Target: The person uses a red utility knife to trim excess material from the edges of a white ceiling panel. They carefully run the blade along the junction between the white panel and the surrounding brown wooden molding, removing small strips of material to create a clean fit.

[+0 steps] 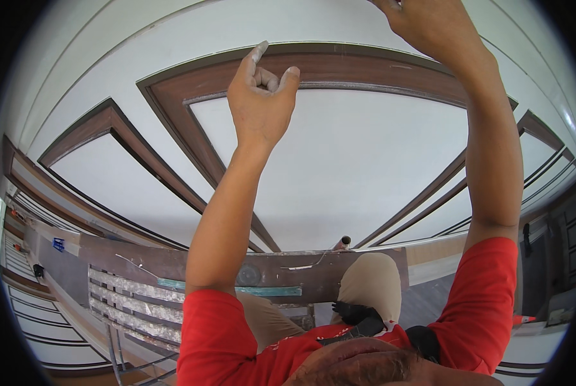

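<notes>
My left hand [262, 106] is raised in front of a wall panel with a brown wooden frame [365, 67]. Its index finger stretches up to the frame's upper edge and is smeared with whitish paste, while the other fingers bend loosely with nothing visible in them. The thumb stands apart. Higher up and to the right, my right hand [432, 29] reaches past the frame to the white wall [313, 26]. Most of its fingers are cut off by the picture's top edge, so what they touch or hold is hidden.
Below me lies a brown platform [326, 260] with a teal strip [268, 291] and a short upright tube [344, 242]. Paint-spattered slats [130, 286] adjoin it on the left. Far below are a blue stool [58, 244] and an orange cone [522, 320].
</notes>
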`<state>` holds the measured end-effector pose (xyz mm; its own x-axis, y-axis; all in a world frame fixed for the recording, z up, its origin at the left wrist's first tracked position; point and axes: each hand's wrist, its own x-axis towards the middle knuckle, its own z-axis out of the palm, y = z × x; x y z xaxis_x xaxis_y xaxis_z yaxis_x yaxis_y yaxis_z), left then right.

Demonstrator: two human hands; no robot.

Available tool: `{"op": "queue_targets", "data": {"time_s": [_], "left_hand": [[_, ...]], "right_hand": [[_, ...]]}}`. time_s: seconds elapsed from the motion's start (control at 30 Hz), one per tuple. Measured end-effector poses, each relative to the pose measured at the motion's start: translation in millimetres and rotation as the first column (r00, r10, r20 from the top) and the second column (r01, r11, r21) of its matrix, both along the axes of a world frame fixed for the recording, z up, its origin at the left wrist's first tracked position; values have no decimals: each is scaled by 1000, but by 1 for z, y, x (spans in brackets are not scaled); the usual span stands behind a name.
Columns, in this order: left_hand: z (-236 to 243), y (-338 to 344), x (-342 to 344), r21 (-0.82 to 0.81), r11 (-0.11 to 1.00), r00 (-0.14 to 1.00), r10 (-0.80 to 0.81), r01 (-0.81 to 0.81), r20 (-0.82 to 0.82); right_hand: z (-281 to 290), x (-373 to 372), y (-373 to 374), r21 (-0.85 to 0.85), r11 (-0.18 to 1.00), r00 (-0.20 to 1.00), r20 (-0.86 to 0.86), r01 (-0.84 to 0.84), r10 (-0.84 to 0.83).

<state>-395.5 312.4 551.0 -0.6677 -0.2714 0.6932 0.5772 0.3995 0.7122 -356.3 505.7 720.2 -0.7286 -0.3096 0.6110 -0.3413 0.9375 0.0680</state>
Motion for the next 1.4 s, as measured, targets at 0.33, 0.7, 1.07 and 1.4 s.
{"op": "queue_targets", "data": {"time_s": [0.33, 0.7, 1.07, 1.4], "left_hand": [[-52, -2, 36, 321, 946, 992, -81, 47, 94], [-50, -30, 48, 359, 931, 996, -88, 72, 30], [-44, -36, 51, 371, 927, 998, -64, 54, 15], [-41, -27, 53, 330, 943, 997, -68, 51, 40]], "right_hand": [[-4, -4, -27, 76, 990, 992, -59, 117, -113], [2, 3, -36, 118, 993, 999, -45, 26, -21], [-10, -8, -22, 140, 962, 971, -69, 235, -227], [-46, -37, -3, 26, 999, 974, -223, -27, 32]]}}
